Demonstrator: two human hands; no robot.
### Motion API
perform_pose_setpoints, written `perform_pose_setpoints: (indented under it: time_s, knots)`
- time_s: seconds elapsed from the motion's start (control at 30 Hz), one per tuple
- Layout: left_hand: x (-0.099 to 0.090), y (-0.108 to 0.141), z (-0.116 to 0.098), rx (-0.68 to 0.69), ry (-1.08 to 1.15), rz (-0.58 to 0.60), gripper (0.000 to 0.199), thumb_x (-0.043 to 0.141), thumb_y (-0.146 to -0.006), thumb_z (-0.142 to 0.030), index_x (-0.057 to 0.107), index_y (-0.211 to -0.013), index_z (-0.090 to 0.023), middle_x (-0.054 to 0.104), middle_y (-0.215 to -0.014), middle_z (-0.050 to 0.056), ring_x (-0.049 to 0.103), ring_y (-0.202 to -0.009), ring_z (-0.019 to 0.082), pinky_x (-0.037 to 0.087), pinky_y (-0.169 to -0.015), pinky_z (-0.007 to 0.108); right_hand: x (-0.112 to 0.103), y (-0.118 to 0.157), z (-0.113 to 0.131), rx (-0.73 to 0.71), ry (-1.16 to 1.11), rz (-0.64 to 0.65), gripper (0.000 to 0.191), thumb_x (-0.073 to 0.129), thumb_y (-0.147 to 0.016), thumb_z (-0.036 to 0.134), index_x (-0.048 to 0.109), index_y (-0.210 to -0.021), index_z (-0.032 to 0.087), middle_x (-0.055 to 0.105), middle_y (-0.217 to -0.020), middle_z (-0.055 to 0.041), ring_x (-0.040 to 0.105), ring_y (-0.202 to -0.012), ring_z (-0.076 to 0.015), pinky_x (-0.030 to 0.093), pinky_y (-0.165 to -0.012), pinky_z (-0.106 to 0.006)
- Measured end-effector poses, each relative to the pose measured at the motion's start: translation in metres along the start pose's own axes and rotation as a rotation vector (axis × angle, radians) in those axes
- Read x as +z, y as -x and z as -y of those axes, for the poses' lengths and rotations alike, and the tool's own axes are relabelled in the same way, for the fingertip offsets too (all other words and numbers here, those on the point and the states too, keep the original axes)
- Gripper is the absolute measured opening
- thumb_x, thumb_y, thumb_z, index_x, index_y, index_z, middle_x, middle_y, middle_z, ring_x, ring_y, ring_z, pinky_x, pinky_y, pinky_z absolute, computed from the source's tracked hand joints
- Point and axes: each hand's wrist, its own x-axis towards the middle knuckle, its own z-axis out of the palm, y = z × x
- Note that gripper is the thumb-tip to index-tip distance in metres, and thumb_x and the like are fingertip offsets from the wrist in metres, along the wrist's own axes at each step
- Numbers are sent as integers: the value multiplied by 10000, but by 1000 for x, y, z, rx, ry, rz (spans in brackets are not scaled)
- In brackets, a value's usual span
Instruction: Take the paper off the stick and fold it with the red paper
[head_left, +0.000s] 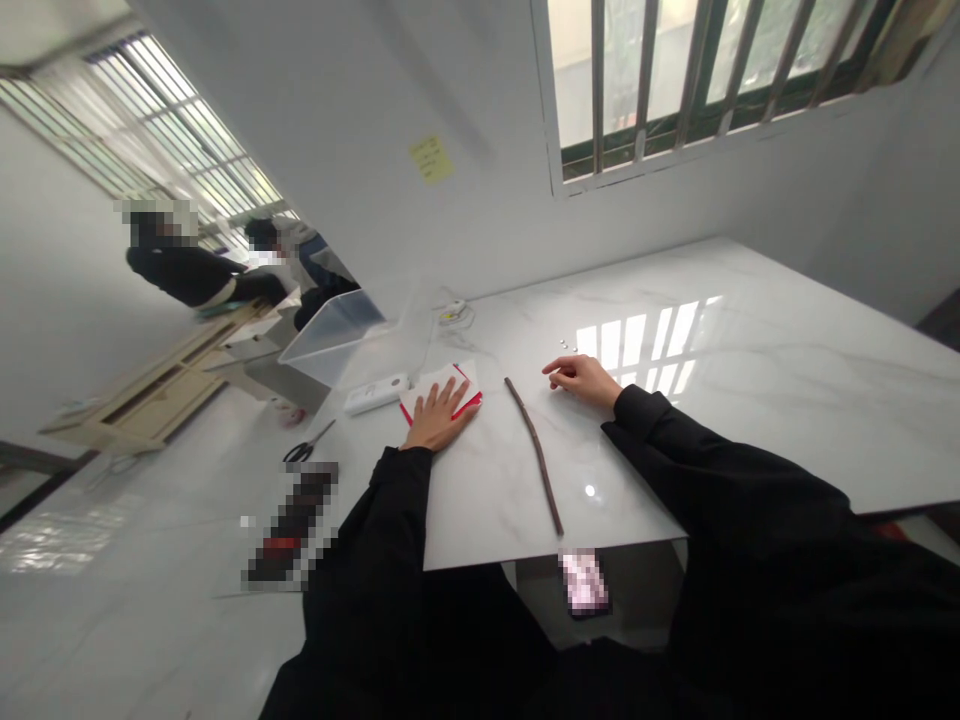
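The left hand (439,418) lies flat on a folded white paper with red edges (442,390), its fingers spread apart and pressing down, clamped on nothing; the paper sits under the palm and fingertips, its far corner showing past them. The right hand (581,382) rests on its side on the white marble-look table (750,450), its fingers loosely together and slightly curled, holding nothing; a few tiny pale beads (564,342) sit just beyond the index fingertip - near it, not touching.

Between the hands lies a thin brown twig (534,455), running from just beside the paper towards the table's near edge; neither hand touches it. Past the paper stand a white power strip (375,393) and a clear plastic box (334,335), with a small white device and its cable (452,312) further along the far edge; a pair of black-handled scissors (309,443) lies off the table's left side.

A blurred dark object (292,525) lies beyond the left forearm, and a blurred phone-like object (585,583) shows past the near edge - too pixelated to tell more. Two other people (169,265) sit at the left of the room; a yellow sticky note (431,160) is on the wall, beside a barred window (712,80).
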Motion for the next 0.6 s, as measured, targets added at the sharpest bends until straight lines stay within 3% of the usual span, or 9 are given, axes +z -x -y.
perform_pose_setpoints:
  time_s: [0.13, 0.23, 0.43, 0.6]
  knots:
    - [3, -1, 0, -4, -43, 4, 699, 227, -971, -672, 222, -1596, -358, 147, -1686, 15, 110, -1547, 372, 124, -1201, 621, 0, -1, -3, -4, 21, -3, 257, 598, -857, 252, 774, -1029, 175, 767, -771, -27, 647, -664, -132, 475, -677, -242]
    - [1, -3, -1, -6, -36, -29, 724, 292, -949, -701, 276, -1584, -355, 208, -1676, 19, 169, -1539, 363, 152, -1207, 578, 0, -1, -3, 3, 36, 0, 259, 593, -862, 246, 775, -1033, 178, 770, -779, -25, 657, -682, -135, 477, -695, -244]
    - [-17, -14, 3, 132, 35, -55, 796, 444, -903, -672, 425, -1525, -175, 452, -1560, 117, 409, -1439, 304, 275, -1189, 415, -2, 0, -5, -2, 33, 5, 248, 601, -851, 219, 778, -1021, 180, 773, -778, -24, 679, -707, -140, 491, -731, -246]
    - [-27, -20, 8, 128, 92, -49, 788, 492, -897, -577, 362, -1557, -167, 414, -1584, 115, 411, -1443, 303, 317, -1173, 403, -3, -2, -6, -1, 8, 2, 245, 603, -849, 216, 777, -1017, 174, 771, -775, -28, 684, -704, -139, 499, -724, -245]
